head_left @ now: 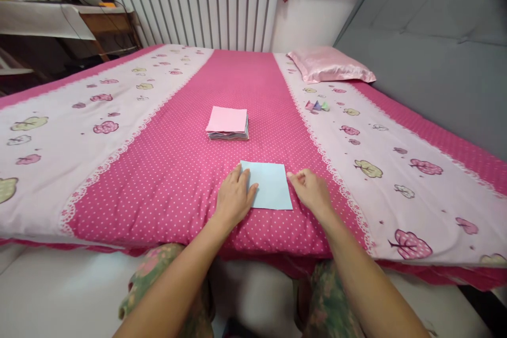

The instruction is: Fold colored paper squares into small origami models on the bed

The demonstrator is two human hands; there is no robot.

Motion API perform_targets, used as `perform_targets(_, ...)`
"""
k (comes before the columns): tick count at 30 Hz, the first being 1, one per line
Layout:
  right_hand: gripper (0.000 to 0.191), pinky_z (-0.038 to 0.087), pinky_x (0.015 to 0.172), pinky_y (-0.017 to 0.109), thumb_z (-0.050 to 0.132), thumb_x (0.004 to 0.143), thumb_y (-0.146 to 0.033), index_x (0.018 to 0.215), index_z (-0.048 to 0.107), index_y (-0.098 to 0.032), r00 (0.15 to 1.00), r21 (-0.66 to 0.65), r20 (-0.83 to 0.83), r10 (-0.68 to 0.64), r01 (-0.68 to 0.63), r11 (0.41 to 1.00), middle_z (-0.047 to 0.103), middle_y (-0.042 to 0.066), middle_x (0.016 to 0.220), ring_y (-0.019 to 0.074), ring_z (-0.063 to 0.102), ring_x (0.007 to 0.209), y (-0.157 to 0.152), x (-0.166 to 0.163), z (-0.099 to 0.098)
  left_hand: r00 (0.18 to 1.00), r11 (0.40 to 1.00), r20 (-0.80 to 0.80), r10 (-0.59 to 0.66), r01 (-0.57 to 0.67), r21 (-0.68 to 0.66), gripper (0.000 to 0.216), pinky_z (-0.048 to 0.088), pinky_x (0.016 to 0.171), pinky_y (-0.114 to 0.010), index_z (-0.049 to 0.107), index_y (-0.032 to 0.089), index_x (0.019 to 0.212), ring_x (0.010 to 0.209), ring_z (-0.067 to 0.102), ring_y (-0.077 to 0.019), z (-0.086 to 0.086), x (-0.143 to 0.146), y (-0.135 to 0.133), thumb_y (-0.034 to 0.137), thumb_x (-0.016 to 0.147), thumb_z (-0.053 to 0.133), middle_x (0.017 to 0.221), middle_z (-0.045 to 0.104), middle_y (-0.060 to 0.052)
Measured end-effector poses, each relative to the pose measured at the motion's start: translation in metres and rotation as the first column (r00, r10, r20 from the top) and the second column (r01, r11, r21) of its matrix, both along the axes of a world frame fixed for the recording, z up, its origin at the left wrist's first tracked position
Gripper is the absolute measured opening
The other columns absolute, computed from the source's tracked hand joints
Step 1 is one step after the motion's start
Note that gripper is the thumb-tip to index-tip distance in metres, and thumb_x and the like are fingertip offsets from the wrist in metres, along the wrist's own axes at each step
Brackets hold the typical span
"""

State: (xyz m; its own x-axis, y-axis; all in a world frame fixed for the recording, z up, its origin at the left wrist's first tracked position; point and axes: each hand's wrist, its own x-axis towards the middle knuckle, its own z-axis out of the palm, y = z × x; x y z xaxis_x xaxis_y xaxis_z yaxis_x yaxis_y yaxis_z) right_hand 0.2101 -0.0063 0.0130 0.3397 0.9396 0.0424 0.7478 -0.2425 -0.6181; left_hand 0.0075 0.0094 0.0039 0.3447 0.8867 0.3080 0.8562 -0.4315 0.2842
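Observation:
A square sheet of light blue paper (271,187) lies flat near the front edge of the bed. My left hand (236,194) rests over its left side, fingers spread and palm down. At the right edge of the sheet, my right hand (310,188) has its fingers curled and closed by the thumb. Whether anything is between those fingertips is hidden. Beyond the sheet sits a stack of paper squares (227,121) with a pink one on top.
Small folded paper pieces (317,106) in pink, purple and green lie to the right. A pink pillow (330,64) is at the back right, beside a grey headboard (431,42). A radiator (198,10) lines the wall; a desk (99,24) with a monitor stands back left.

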Motion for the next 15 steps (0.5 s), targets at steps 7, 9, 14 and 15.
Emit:
perform_targets(7, 0.037, 0.045, 0.071, 0.031, 0.037, 0.086, -0.045, 0.104, 0.052, -0.015, 0.997, 0.347, -0.015, 0.074, -0.065, 0.936, 0.062, 0.010, 0.098, 0.0198, 0.059, 0.083, -0.003, -0.018, 0.000, 1.000, 0.999, -0.009, -0.006, 0.006, 0.040, 0.045, 0.032, 0.100, -0.041, 0.045, 0.007, 0.121, 0.122, 0.039, -0.0284, 0.005, 0.004, 0.006, 0.037, 0.088, 0.036, 0.134, 0.039, -0.020)
perform_targets(9, 0.041, 0.042, 0.085, 0.035, 0.033, 0.088, -0.041, 0.116, 0.047, -0.015, 0.984, 0.380, 0.017, 0.175, -0.168, 0.910, 0.057, 0.012, 0.113, 0.0216, 0.054, 0.100, -0.005, -0.029, 0.001, 1.000, 0.998, -0.011, -0.028, 0.029, 0.058, 0.044, 0.031, 0.101, -0.041, 0.045, 0.007, 0.121, 0.123, 0.037, -0.0275, 0.008, 0.007, 0.010, 0.035, 0.089, 0.034, 0.134, 0.039, -0.020)
perform_targets(14, 0.052, 0.024, 0.105, 0.040, 0.023, 0.091, -0.042, 0.135, 0.029, -0.014, 0.898, 0.329, 0.088, 0.431, -0.435, 0.839, 0.036, 0.011, 0.139, 0.0193, 0.029, 0.129, -0.001, -0.056, 0.003, 0.980, 0.980, -0.064, -0.186, 0.190, 0.055, 0.043, 0.025, 0.105, -0.042, 0.041, 0.006, 0.126, 0.130, 0.026, -0.0250, 0.013, 0.019, 0.019, 0.025, 0.089, 0.031, 0.137, 0.037, -0.018)
perform_targets(15, 0.054, 0.022, 0.106, 0.038, 0.022, 0.091, -0.043, 0.136, 0.026, -0.013, 0.879, 0.316, 0.097, 0.466, -0.471, 0.823, 0.033, 0.011, 0.141, 0.0179, 0.025, 0.131, 0.001, -0.060, 0.001, 0.974, 0.976, -0.081, -0.211, 0.214, 0.036, 0.045, 0.024, 0.106, -0.041, 0.039, 0.005, 0.127, 0.131, 0.024, -0.0249, 0.012, 0.021, 0.021, 0.025, 0.088, 0.032, 0.137, 0.036, -0.018)
